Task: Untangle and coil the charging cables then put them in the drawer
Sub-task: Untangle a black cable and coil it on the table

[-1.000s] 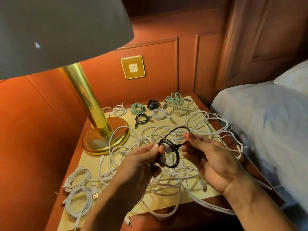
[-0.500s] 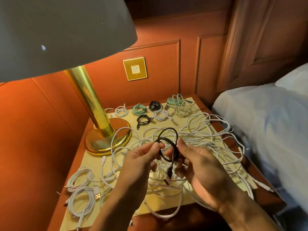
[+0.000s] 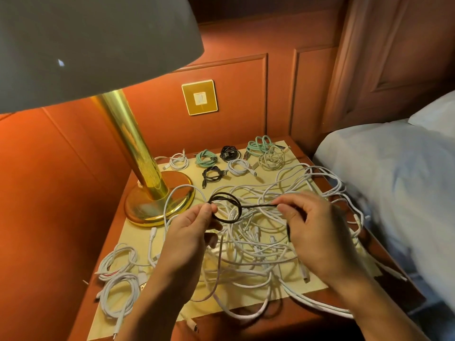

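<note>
- Above the tabletop [image 3: 246, 326], the black charging cable [image 3: 258, 205] hangs between both hands, over the tangled white cables [image 3: 258, 244].
- Left hand [image 3: 192, 232]: fingers pinch its coiled loop.
- Right hand [image 3: 315, 232]: fingers pinch its straight strand.

The left hand [image 3: 192, 232] and right hand [image 3: 315, 230] hover apart, fingers [image 3: 206, 214] pinching the black cable [image 3: 239, 209] between them.
</note>
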The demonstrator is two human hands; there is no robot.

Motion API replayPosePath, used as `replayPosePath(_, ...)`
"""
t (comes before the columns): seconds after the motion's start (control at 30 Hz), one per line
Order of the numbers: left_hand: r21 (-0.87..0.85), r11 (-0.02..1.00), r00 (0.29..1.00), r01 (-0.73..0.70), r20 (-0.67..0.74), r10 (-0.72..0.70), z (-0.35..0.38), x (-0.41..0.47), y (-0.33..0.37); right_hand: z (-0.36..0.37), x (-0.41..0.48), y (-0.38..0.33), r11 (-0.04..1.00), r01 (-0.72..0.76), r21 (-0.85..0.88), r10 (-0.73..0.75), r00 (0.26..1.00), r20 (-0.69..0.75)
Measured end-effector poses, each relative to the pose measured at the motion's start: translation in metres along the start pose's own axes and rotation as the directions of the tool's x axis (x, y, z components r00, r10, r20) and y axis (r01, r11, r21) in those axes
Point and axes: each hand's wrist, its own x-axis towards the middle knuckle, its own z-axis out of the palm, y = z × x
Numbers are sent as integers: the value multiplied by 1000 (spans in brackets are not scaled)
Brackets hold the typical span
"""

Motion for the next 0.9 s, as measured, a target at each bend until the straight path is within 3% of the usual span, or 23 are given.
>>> replayPosePath(0.2, 149, 989, 999, -21, 52, 13, 7, -4, -1, -4, 7, 10, 998, 28, -53, -41, 966, -254)
replayPosePath(0.27, 135, 991, 998, -13, 68, 4, 10, -6, 0, -3, 7, 12, 999, -25, 24, 30, 972, -233)
replayPosePath(0.4, -72, 996, 988, 44, 153, -33, 11, -9, 4, -1, 7, 16, 930, -280, 238, 296, 954, -37)
replayPosePath(0.47, -139, 987, 978, 80, 200, -51, 13, -10, 7, 2, 6, 13, 805, -403, 436, 424, 904, 54)
replayPosePath(0.57, -193, 972, 968, 137, 233, -90, 19, -12, 7, 4, 6, 9, 416, -537, 734, 565, 785, 254)
replayPosePath(0.63, -216, 962, 967, 165, 229, -115, 23, -13, 4, 5, 6, 7, 215, -569, 794, 572, 732, 370)
replayPosePath(0.73, -241, 951, 967, 194, 212, -143, 25, -13, 1, 4, 7, 3, 122, -579, 806, 547, 717, 432)
replayPosePath(0.9, -275, 939, 971, 207, 174, -164, 29, -12, -4, 5, 2, -8, 148, -649, 747, 517, 694, 501)
